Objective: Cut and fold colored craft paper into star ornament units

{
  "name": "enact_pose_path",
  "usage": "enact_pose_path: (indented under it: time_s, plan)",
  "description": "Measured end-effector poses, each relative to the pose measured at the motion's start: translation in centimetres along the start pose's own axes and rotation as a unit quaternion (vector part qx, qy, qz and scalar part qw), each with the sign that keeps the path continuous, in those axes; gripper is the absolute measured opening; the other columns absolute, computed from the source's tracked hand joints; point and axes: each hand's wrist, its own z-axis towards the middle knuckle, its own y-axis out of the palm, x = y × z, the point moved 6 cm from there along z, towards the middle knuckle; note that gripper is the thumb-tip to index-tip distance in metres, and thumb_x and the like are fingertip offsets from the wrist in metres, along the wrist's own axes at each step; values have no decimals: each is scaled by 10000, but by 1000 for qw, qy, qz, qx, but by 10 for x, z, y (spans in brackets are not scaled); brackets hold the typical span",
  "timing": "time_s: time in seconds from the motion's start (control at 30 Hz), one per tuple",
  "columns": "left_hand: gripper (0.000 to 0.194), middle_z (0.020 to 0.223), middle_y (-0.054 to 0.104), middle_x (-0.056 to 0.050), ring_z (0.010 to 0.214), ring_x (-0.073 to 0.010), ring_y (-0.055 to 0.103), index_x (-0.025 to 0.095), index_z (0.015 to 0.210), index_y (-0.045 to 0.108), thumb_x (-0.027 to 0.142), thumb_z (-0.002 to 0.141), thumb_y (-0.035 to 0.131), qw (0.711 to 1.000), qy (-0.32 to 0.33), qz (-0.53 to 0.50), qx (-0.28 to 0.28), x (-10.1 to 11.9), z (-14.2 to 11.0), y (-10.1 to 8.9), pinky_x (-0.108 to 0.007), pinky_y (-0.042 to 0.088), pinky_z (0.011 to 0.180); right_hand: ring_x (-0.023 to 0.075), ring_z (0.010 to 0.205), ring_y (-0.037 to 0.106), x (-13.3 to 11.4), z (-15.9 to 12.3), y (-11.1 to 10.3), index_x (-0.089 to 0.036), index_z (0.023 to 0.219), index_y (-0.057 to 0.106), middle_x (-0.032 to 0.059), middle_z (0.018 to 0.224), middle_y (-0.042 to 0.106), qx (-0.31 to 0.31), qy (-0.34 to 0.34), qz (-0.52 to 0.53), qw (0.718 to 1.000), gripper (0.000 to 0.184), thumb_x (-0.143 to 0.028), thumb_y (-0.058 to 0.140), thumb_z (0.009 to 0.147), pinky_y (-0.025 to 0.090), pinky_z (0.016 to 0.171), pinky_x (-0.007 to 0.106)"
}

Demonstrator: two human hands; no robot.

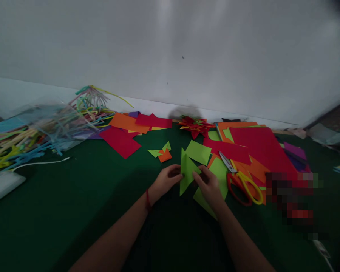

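Between my two hands is a green sheet of paper [187, 172], creased and partly folded, held above the table. My left hand [170, 178] pinches its left edge, with a red band around the wrist. At the right corner, the fingers of my right hand [207, 183] grip the same paper. Just beyond lies a small folded piece in orange and green [164, 155]. A flat green square [198, 152] rests behind the held paper, and larger green paper [219, 173] lies partly under my right hand. Scissors [240, 182] with red and yellow handles sit to the right, blades apart.
Red sheets [252, 145] and orange ones are stacked at the right. A spiky red and green paper flower [195, 125] stands near the wall. More red paper [120, 142] lies left of centre. Pipe cleaners [45, 128] in plastic and a white device [5, 183] with a cable are at far left.
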Motion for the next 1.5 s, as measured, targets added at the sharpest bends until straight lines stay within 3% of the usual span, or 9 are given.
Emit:
enact_pose_path:
  time_s: [0.1,0.3,0.6,0.77,0.97,1.1,1.2,1.5]
  plan:
    - [279,972,644,-99,872,-202,609,130,961,591,205,698,648,999,-4,-9,-31,0,-1,6,-304,474,737,134,577,498,-1,0,-1,-213,760,524,-26,631,485,5,0,-15,1000,153,-357,518,809,412,505,239]
    - [293,942,659,-104,821,-207,626,114,969,593,218,698,642,1000,-6,-7,-10,-1,0,5,-283,501,640,131,565,496,0,2,-3,-208,717,503,-22,627,479,13,3,-46,999,211,-391,492,821,417,496,242]
    - [189,885,653,-63,786,-173,619,132,901,602,198,724,591,998,37,27,33,-2,0,0,-257,507,637,128,568,518,-11,3,5,-211,819,525,-7,682,540,-13,-96,-170,981,157,-366,513,809,412,519,245]
    - [124,739,612,-27,529,-100,548,121,800,607,213,741,549,993,42,93,58,4,0,-5,-217,458,476,133,531,503,-10,2,6,-211,738,494,-15,605,525,-8,-91,-220,971,169,-362,504,812,372,483,245]
    - [217,699,572,-3,526,-118,565,133,824,540,280,694,633,998,27,17,61,2,1,-5,-253,488,486,143,650,574,-8,1,16,-225,930,496,-5,732,605,-71,-46,-88,993,165,-338,515,812,409,553,252]
    - [237,690,565,0,529,-116,564,135,821,513,257,675,656,997,33,-42,58,1,2,-8,-249,489,485,145,665,590,-5,2,14,-218,920,505,-3,745,603,-99,-8,17,995,157,-314,537,800,439,574,266]
    - [217,716,572,-3,526,-107,556,139,837,507,224,681,632,989,35,-106,96,1,0,-15,-239,478,475,142,652,586,-3,2,13,-211,904,506,-7,734,596,-118,25,91,989,173,-332,553,790,448,569,268]
    - [119,618,520,29,515,-106,537,147,803,541,203,701,561,977,64,-157,128,9,-4,-22,-250,474,488,128,607,573,4,5,5,-181,921,525,5,714,637,-119,77,144,979,218,-327,586,771,439,565,263]
